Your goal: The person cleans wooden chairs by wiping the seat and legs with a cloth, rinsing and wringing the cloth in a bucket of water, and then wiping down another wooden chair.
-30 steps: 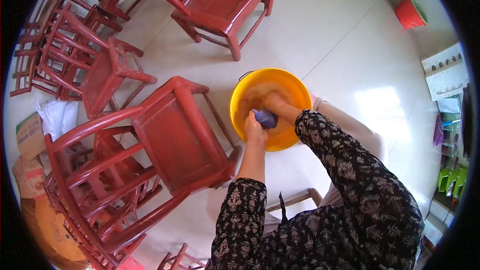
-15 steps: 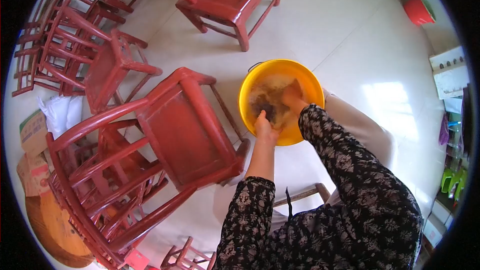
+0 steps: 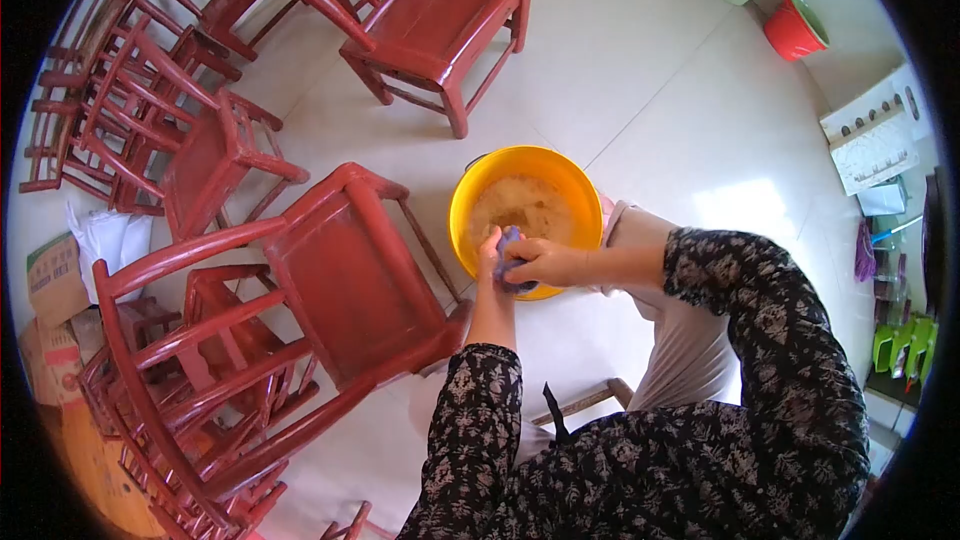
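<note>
A bluish-purple cloth is bunched up between my hands over the near rim of a yellow bucket. My left hand is closed round its left side. From the right, my right hand grips the same cloth with fingers curled. Cloudy, foamy water lies inside the bucket below the hands.
A red wooden chair stands just left of the bucket, another beyond it. More red chairs crowd the left. A red tub and green dustpans are at the right.
The cloth has come up out of the water to the bucket's near rim. My right hand has left the water and joined my left on the cloth. The view has shifted slightly.
</note>
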`<state>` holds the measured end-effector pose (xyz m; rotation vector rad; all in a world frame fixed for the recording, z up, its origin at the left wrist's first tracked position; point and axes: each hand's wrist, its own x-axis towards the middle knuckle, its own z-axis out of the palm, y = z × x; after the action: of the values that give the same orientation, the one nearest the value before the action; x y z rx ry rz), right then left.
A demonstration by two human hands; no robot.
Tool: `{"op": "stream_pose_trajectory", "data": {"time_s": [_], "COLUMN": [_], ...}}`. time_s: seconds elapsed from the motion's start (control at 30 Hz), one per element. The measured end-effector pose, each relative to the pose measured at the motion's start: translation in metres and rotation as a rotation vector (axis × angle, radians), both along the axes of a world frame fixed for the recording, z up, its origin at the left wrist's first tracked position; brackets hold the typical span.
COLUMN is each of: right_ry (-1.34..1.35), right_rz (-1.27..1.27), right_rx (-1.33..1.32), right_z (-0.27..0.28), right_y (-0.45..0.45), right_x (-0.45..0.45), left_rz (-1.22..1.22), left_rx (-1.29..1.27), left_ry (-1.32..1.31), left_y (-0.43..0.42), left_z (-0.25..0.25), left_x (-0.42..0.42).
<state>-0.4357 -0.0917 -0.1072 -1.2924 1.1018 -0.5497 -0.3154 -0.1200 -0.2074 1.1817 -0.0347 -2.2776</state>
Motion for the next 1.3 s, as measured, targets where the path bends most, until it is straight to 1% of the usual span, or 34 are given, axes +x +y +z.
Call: {"op": "stream_pose_trajectory", "data": {"time_s": [0.03, 0.07, 0.1, 0.13, 0.17, 0.2, 0.23, 0.27, 0.3, 0.37, 0.4, 0.43, 0.47, 0.5, 0.53, 0.57, 0.6, 0.63, 0.7, 0.73, 0.77, 0.8, 0.83, 0.87, 0.9, 0.93, 1.0, 1.07, 1.13, 1.17, 1.23, 1.3], "right_ry": [0.003, 0.183, 0.363, 0.498, 0.499, 0.524, 0.551, 0.541, 0.541, 0.7, 0.753, 0.813, 0.794, 0.78, 0.779, 0.797, 0.806, 0.793, 0.495, 0.488, 0.563, 0.638, 0.634, 1.003, 1.341, 1.338, 0.615, 0.576, 0.509, 0.481, 0.466, 0.606], "right_rz": [-0.003, -0.18, -0.356, -0.331, -0.331, -0.352, -0.37, -0.382, -0.382, -0.418, -0.382, -0.328, -0.367, -0.408, -0.4, -0.283, -0.171, -0.168, -0.856, -0.849, -0.823, -0.794, -0.791, -0.596, -0.371, -0.37, -0.395, -0.346, -0.249, -0.203, -0.157, 0.186], "right_rx": [-0.001, -0.09, -0.179, -0.225, -0.225, -0.279, -0.331, -0.236, -0.234, -0.165, -0.122, -0.096, -0.082, -0.07, -0.067, -0.093, -0.119, -0.12, 0.071, 0.084, 0.249, 0.411, 0.418, 0.115, -0.207, -0.207, 0.108, 0.148, 0.223, 0.258, 0.282, -0.03], "right_z": [-0.005, -0.012, -0.011, -0.004, -0.009, -0.012, -0.015, -0.019, -0.024, -0.042, -0.053, -0.078, -0.079, -0.077, -0.1, -0.138, -0.172, -0.197, -0.227, -0.213, -0.198, -0.186, -0.205, -0.238, -0.257, -0.238, -0.195, -0.179, -0.163, -0.152, -0.12, -0.078], "right_y": [0.006, 0.011, 0.011, 0.012, 0.008, 0.003, 0.0, -0.007, -0.015, -0.03, -0.04, -0.054, -0.059, -0.061, -0.063, -0.066, -0.066, -0.066, -0.065, -0.063, -0.061, -0.059, -0.049, -0.032, -0.024, -0.025, -0.023, -0.038, -0.064, -0.075, -0.084, -0.082], "right_x": [0.011, 0.023, 0.035, 0.041, 0.044, 0.046, 0.045, 0.04, 0.037, 0.031, 0.022, 0.009, 0.005, 0.0, -0.011, -0.021, -0.026, -0.033, -0.039, -0.035, -0.035, -0.033, -0.022, -0.006, 0.004, 0.002, -0.011, -0.016, -0.026, -0.032, -0.035, -0.033], "left_rz": [0.085, 0.167, 0.165, 0.157, 0.15, 0.143, 0.145, 0.223, 0.178, 0.134, 0.157, 0.18, 0.174, 0.176, 0.16, 0.142, 0.141, 0.206, 0.343, 0.302, 0.303, 0.296, 0.292, 0.288, 0.241, 0.193, 0.17, 0.143, 0.162, 0.158, 0.171, 0.15], "left_rx": [-0.046, -0.094, -0.094, -0.11, -0.125, -0.136, -0.129, -0.215, -0.17, -0.122, -0.074, -0.024, -0.071, -0.07, -0.081, -0.092, -0.09, -0.024, 0.114, 0.079, 0.089, 0.108, 0.115, 0.123, 0.175, 0.23, 0.259, 0.282, 0.366, 0.362, 0.407, 0.358], "left_ry": [-0.026, -0.052, -0.052, 0.065, 0.18, 0.295, 0.295, 0.589, 0.535, 0.484, 0.246, 0.004, -0.087, -0.093, -0.177, -0.264, -0.277, -0.322, -0.409, -0.229, -0.243, -0.274, -0.29, -0.305, -0.339, -0.372, -0.395, -0.413, -0.303, -0.289, -0.185, -0.159], "left_y": [0.0, 0.001, 0.0, 0.0, 0.0, 0.002, 0.006, 0.008, 0.001, -0.006, -0.005, -0.006, -0.008, -0.008, -0.007, -0.007, -0.007, -0.007, -0.007, -0.004, 0.003, 0.005, 0.005, 0.004, 0.001, 0.002, 0.003, 0.004, 0.004, 0.004, 0.001, -0.002], "left_z": [-0.019, -0.039, -0.042, -0.045, -0.048, -0.054, -0.06, -0.067, -0.045, -0.004, 0.008, 0.011, -0.012, -0.012, -0.012, -0.01, -0.006, 0.002, 0.01, -0.015, -0.039, -0.045, -0.041, -0.035, -0.01, -0.001, -0.003, -0.016, -0.028, -0.03, -0.025, -0.003], "left_x": [-0.004, -0.008, -0.006, -0.002, 0.001, 0.002, -0.003, -0.012, -0.01, -0.014, -0.02, -0.025, -0.026, -0.024, -0.025, -0.025, -0.025, -0.026, -0.027, -0.017, -0.013, -0.013, -0.014, -0.014, -0.017, -0.019, -0.017, -0.014, -0.012, -0.013, -0.013, -0.012]}}
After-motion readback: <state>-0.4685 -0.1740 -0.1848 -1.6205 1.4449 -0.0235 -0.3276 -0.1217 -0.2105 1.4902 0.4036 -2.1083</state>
